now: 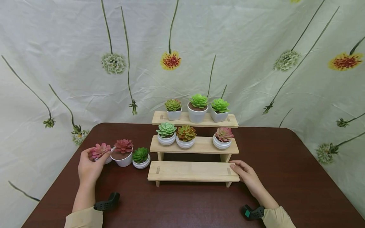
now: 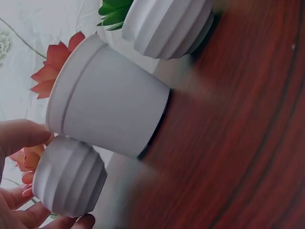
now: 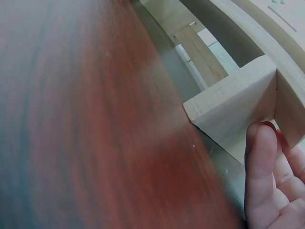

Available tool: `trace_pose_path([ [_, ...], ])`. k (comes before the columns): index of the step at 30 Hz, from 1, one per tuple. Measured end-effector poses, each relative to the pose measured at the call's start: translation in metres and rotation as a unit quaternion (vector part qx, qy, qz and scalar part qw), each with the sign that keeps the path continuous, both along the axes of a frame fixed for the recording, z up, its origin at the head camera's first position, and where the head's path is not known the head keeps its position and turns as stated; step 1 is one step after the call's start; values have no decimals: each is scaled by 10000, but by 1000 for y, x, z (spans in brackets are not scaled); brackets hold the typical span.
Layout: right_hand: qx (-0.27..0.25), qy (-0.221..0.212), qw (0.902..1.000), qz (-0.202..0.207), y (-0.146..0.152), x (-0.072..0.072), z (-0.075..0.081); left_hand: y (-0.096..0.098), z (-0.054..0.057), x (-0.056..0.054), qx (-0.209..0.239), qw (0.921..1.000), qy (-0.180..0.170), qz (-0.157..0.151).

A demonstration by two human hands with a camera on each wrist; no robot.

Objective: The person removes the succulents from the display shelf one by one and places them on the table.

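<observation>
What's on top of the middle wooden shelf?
A pale green plant, a brownish-orange plant and, farther right, a pink plant. Their pots hide the bits of shelf right underneath.

potted plants (image 1: 123,161): three left of tiered stand (image 1: 194,171), three on top tier (image 1: 184,119), three on middle tier (image 1: 203,144)

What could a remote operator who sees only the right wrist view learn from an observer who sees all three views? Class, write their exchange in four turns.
Operator: I see the right hand at the wooden shelf. What is the left hand doing?
Observer: It holds a small pink potted plant.
Operator: And what stands in the middle of the top step?
Observer: A bright green potted plant.
</observation>
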State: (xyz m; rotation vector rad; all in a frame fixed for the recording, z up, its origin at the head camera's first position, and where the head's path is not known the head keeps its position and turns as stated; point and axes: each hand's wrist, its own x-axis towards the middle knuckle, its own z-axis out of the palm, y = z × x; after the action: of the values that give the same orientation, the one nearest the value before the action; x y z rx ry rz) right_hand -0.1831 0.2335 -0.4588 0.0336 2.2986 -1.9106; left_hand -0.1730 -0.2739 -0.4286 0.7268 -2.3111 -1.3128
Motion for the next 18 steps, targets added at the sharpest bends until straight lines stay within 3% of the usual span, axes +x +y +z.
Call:
trace_pose_path([
  [8,56,4,10000,-52,0,1,1,-4,-3,-2,215,9988,-269,-344],
  [18,46,33,10000,-1,0,2,0,-11,-9,-6,269,9990,-171,-327],
])
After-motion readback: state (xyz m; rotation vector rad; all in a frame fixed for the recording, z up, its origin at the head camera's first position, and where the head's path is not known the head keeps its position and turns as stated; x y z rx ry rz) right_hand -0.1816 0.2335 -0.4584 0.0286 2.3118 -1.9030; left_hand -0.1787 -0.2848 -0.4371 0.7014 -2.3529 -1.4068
